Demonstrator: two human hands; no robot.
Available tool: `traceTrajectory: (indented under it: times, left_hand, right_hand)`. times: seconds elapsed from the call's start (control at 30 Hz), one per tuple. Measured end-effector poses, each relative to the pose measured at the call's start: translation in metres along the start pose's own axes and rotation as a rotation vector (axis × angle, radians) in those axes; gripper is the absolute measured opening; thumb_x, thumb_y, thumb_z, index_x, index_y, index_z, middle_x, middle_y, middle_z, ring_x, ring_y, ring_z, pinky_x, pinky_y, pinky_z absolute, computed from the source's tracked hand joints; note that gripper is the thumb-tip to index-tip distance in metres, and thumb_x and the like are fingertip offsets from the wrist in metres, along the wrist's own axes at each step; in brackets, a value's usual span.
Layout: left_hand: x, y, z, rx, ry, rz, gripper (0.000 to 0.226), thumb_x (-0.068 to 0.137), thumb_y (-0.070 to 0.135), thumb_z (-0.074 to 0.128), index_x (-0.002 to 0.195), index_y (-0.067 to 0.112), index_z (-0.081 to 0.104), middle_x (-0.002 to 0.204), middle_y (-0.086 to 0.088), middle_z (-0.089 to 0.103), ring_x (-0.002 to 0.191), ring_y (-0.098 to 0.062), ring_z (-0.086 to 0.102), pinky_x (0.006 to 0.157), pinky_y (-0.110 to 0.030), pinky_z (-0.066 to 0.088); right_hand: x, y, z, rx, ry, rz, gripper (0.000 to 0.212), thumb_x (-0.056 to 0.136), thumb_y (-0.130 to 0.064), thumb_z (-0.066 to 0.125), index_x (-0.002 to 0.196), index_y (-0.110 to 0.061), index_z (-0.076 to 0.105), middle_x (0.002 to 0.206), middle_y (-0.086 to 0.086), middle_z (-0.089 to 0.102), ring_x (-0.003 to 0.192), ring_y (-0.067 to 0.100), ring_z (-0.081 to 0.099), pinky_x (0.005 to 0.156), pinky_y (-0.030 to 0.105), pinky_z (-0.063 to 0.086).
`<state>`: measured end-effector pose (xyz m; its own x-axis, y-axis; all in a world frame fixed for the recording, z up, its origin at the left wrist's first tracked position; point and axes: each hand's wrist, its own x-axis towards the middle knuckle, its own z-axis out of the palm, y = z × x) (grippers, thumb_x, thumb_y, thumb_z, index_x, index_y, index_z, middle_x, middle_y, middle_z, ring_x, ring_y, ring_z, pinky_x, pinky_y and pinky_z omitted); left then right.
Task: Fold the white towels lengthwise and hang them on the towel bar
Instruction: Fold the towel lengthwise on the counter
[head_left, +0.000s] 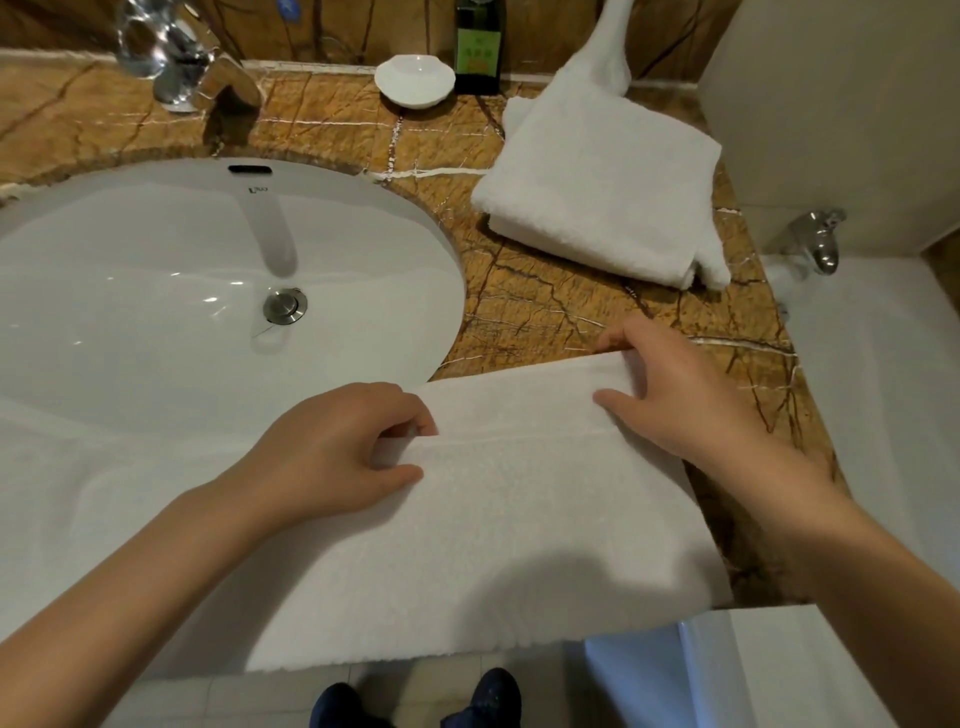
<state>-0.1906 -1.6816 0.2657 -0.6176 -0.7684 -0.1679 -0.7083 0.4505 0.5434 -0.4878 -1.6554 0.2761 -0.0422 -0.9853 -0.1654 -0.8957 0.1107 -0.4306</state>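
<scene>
A white towel (498, 525) lies spread over the front of the brown marble counter (550, 306) and partly over the sink's near rim, its front edge hanging past the counter. My left hand (332, 452) pinches a fold of this towel between thumb and curled fingers near its middle. My right hand (670, 384) holds the towel's far right corner, thumb behind the edge and fingers on top. A second white towel (602, 182) lies folded at the back right of the counter, one end rising up the wall. No towel bar is in view.
A white oval sink (156, 291) with a chrome drain fills the left. A chrome faucet (208, 78), a white dish (414, 79) and a dark green bottle (480, 47) stand at the back. A white bathtub with its tap (818, 241) lies to the right.
</scene>
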Motion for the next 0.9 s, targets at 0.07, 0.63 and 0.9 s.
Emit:
traceTrajectory:
  times: [0.07,0.63,0.9]
  left_hand:
    - [0.0,0.0,0.002,-0.013,0.028,-0.01,0.025,0.073,0.03,0.075,0.096,0.03,0.064,0.085,0.015,0.059,0.081,-0.005,0.054,0.07,-0.03,0.047]
    - [0.004,0.002,0.0,-0.039,0.086,-0.072,0.012,0.091,0.042,0.049,0.085,0.037,0.04,0.058,0.013,0.053,0.056,-0.009,0.048,0.049,-0.026,0.031]
    - [0.006,0.005,0.009,0.021,0.175,-0.172,0.016,0.083,0.041,0.061,0.08,0.037,0.047,0.052,0.009,0.047,0.057,-0.002,0.049,0.048,-0.026,0.03]
  right_hand:
    - [-0.01,0.001,0.005,-0.114,0.178,-0.057,0.047,0.075,-0.03,0.075,0.117,-0.025,0.054,0.115,-0.005,0.053,0.109,0.017,0.048,0.088,0.035,0.043]
    - [-0.02,-0.002,-0.019,-0.055,-0.229,-0.179,0.017,0.086,-0.054,0.042,0.084,-0.037,0.044,0.068,-0.014,0.052,0.062,0.001,0.048,0.051,0.027,0.031]
    - [-0.02,0.008,0.006,-0.051,0.013,0.041,0.02,0.078,-0.046,0.068,0.073,-0.031,0.057,0.076,-0.015,0.059,0.071,0.003,0.052,0.056,0.026,0.041]
